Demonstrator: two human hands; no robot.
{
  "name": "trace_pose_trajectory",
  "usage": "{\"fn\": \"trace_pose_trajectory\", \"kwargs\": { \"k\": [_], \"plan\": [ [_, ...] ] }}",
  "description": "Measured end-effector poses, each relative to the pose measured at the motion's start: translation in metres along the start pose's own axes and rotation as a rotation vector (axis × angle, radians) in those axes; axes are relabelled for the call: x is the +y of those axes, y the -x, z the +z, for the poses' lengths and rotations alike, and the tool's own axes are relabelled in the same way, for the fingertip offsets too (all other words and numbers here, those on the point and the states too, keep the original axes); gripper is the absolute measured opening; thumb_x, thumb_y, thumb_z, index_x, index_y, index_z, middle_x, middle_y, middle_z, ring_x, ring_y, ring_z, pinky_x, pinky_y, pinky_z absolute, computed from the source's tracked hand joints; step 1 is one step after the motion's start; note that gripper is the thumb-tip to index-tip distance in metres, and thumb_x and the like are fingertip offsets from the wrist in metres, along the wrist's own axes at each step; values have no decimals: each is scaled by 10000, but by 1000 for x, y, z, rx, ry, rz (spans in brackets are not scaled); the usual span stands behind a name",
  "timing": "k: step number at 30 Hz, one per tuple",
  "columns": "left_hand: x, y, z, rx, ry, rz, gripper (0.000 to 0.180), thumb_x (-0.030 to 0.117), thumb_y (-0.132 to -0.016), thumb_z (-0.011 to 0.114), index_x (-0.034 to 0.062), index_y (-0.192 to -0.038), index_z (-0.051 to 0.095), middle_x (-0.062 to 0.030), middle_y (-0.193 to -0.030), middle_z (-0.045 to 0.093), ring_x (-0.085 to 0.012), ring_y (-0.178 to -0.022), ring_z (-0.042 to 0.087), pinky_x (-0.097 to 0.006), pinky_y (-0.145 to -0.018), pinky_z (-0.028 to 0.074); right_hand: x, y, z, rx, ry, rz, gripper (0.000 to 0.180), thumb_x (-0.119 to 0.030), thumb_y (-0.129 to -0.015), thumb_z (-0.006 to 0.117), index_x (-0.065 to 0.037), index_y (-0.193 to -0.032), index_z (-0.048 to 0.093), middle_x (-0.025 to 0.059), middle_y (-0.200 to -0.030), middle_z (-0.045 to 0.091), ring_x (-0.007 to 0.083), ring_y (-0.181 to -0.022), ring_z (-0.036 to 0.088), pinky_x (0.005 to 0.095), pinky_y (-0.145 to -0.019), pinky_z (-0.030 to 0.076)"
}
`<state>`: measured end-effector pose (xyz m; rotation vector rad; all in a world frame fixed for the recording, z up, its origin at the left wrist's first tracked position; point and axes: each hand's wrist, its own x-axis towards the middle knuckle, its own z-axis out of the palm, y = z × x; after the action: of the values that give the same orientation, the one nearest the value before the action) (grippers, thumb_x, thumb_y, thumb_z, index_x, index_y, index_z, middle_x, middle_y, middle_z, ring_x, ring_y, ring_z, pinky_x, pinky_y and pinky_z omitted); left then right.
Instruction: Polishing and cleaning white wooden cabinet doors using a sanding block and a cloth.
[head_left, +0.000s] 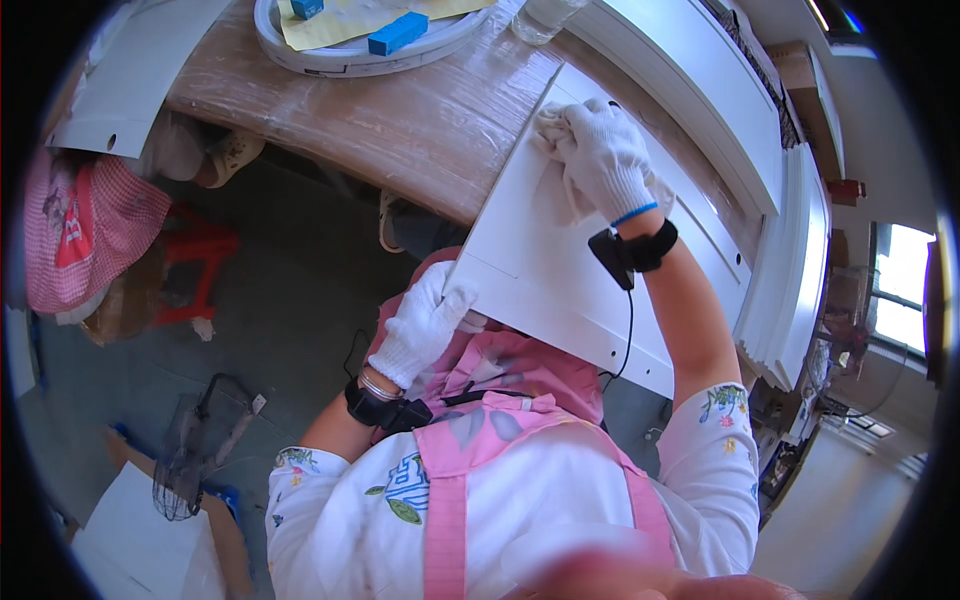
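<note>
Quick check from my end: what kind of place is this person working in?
Likely a small furniture or woodwork finishing workshop. The right hand, in a white glove, presses a cloth on a white painted panel that the left hand steadies. More white panels are stacked beside a plastic-wrapped worktable.

Both hands in white knit cotton gloves, rough weave: left hand (425, 325), right hand (603, 150). White cloth rag (563, 135) soft, crumpled, under right hand. White panel (560, 260) smooth, matt painted finish. Workbench (400, 120) at 12 o'clock: wood under glossy, wrinkled plastic wrap. Blue blocks (397, 33) look matt foam/plastic. Pink apron (500, 400) plain woven cloth. Red stool (195, 262) at 9 o'clock, glossy plastic.
</note>
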<state>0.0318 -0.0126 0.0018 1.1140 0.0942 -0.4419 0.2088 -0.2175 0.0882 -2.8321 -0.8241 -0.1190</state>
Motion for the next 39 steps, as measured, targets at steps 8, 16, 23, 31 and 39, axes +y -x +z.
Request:
{"fn": "trace_pose_trajectory", "kwargs": {
  "k": [8, 16, 23, 31, 39],
  "plan": [
    [4, 1, -3, 57, -21, -8, 342, 258, -1018, 529, -19, -1218, 519, -67, -927, 656, -125, -794, 658, -278, -709, 558, -33, 43, 24, -298, -54, -314, 146, -249, -802, 644, -166, -921, 657, 73, -940, 610, 235, -884, 632, 540, -868, 469],
    [2, 3, -7, 75, -269, 116, 355, 265, -1014, 528, -33, -1206, 508, -95, -932, 662, -134, -763, 667, -284, -700, 563, -19, 50, 14, -33, 3, -247, 144, -161, -709, 663, -108, -835, 618, 90, -893, 596, 304, -854, 614, 445, -720, 501],
    [9, 2, 0, 50, -55, -33, 345, 258, -1010, 527, -40, -1184, 510, -96, -926, 658, -140, -756, 674, -278, -687, 564, 27, 19, 41, 110, -956, 116, 78, -77, -813, 604, -29, -874, 616, 109, -930, 609, 242, -848, 629, 334, -736, 515],
    [10, 4, -1, 63, -157, -50, 377, 280, -1012, 526, -39, -1207, 489, -96, -922, 658, -125, -725, 662, -271, -679, 555, -59, 78, -9, -112, -200, -220, 128, -224, -768, 659, -134, -860, 664, 84, -913, 624, 297, -836, 631, 425, -714, 518],
    [10, 4, 4, 73, -105, -88, 359, 294, -1014, 531, -32, -1162, 503, -99, -901, 664, -133, -728, 670, -271, -672, 561, 43, -56, 18, 143, -120, 98, 179, -139, -769, 641, -156, -945, 669, 82, -866, 581, 294, -846, 596, 432, -729, 483]
  ]
}}
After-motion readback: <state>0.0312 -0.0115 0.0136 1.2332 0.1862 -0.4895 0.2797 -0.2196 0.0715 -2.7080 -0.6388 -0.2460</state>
